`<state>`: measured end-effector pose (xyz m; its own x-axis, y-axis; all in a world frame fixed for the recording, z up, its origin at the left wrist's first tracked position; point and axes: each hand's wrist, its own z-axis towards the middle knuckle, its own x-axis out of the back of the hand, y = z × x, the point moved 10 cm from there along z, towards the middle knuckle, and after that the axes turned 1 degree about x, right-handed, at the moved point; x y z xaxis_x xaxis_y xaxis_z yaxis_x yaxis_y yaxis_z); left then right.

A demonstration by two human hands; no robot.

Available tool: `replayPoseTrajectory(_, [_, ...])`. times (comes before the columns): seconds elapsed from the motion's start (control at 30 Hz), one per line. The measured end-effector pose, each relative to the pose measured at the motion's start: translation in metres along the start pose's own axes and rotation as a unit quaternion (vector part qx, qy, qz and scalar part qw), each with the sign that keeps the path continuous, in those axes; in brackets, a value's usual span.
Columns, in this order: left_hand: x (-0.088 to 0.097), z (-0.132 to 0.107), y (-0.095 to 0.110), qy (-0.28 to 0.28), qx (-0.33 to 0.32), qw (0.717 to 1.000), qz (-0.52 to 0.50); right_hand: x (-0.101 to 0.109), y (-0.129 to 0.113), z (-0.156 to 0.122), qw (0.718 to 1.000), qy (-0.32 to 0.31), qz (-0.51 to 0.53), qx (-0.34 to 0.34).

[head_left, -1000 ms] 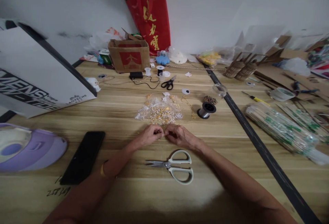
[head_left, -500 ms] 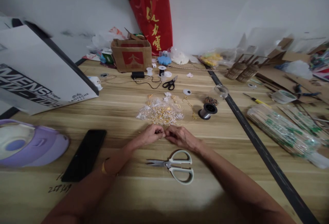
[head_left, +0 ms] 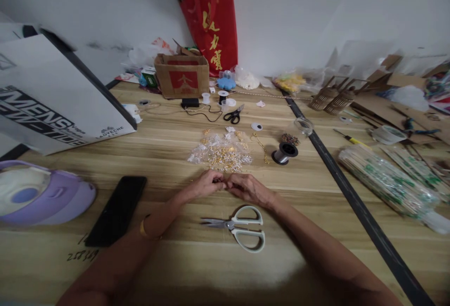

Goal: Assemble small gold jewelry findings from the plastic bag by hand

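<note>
My left hand [head_left: 208, 183] and my right hand [head_left: 250, 189] meet fingertip to fingertip at the middle of the table. Both are closed in a pinch, and whatever lies between the fingers is too small to make out. Just beyond them is a heap of gold and silver jewellery findings [head_left: 225, 153], partly on clear plastic bags. A short gold chain [head_left: 260, 147] lies to the right of the heap. Next to it stands a black spool of thin wire [head_left: 285, 153]. On my side of the hands, white-handled scissors [head_left: 234, 226] lie with blades pointing left.
At left are a black phone [head_left: 116, 210], a purple visor [head_left: 66, 196] and a large white box [head_left: 59, 95]. Black-handled scissors [head_left: 233, 116], a paper bag [head_left: 182, 78] and a red bag [head_left: 218, 29] are at the back. Wrapped sticks [head_left: 385, 179] lie right, past a dark strip [head_left: 337, 179].
The fingertips have shifted very slightly, with a little more space between the two hands. The view has moved a touch; the things on the table stay where they were.
</note>
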<state>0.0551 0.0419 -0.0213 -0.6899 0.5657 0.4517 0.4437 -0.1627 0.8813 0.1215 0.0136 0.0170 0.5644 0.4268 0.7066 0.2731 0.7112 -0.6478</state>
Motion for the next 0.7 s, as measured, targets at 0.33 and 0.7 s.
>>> replayPoseTrajectory(0.33, [0.0003,0.0003,0.0018,-0.004,-0.004,1.000,0.016,-0.0035,-0.0033,0.0013,1.000,-0.019,0.002,0.022])
replayPoseTrajectory(0.7, [0.0012,0.0017,-0.0004,0.011,-0.013,1.000,0.015,-0.0032,-0.0038,0.0017,1.000,-0.018,0.013,0.021])
